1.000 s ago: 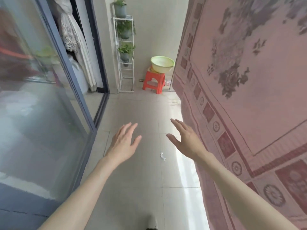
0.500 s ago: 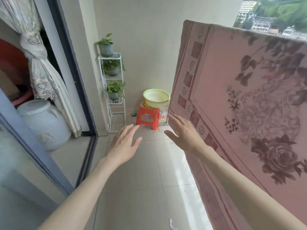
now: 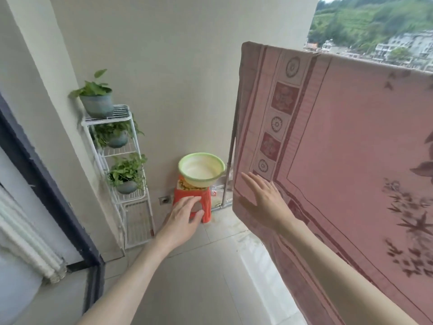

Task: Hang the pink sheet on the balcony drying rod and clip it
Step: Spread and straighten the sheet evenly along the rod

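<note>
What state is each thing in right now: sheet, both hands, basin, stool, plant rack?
pink sheet: draped over the drying rod, hanging spread; no clips visible.
left hand: open, fingers straight, holds nothing.
right hand: open, held in front of the sheet's lower corner; contact unclear.
green basin: upright on the stool.
red stool: standing on the floor.
white rack: upright, one potted plant on each of three shelves.

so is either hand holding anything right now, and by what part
Nothing is held. The left hand and right hand are both open, fingers straight, reaching forward beside the hanging pink sheet.
</note>
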A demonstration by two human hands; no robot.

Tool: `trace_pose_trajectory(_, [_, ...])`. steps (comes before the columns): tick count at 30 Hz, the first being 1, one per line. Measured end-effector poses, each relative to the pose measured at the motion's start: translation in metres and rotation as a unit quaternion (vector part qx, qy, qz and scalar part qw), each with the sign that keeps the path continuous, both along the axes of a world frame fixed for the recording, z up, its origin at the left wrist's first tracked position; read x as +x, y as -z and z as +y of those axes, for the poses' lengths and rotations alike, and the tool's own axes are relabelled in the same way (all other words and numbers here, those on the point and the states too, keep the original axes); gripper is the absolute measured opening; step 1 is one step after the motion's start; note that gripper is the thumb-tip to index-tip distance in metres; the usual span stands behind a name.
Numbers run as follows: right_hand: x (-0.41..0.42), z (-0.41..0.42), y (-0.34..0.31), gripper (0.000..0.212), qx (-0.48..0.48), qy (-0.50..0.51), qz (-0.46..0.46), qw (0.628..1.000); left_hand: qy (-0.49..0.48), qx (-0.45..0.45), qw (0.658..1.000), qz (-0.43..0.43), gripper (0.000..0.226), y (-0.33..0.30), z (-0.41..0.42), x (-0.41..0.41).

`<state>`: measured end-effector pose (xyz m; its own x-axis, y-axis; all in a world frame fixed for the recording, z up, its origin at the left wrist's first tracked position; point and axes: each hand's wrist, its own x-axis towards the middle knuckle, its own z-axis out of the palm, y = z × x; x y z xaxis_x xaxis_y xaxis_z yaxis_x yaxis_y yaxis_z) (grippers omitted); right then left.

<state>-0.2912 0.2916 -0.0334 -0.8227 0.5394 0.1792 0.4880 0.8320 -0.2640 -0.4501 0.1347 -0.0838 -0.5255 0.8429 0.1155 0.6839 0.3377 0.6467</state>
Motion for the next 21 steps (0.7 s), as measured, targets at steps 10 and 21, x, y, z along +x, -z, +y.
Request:
trace_pose_trajectory(10, [-0.143,0.177,0.012,0.063,0.049,0.067,-0.020,0.996,0.074,0.000,0.996,-0.042,0.039,0.025,0.191,-0.169])
trace_pose_trajectory(21, [-0.291,0.365,-0.005,0.059,0.124,0.128,-0.086,0.980,0.100,0.033,0.976,-0.189,0.038,0.009,0.418,-0.316])
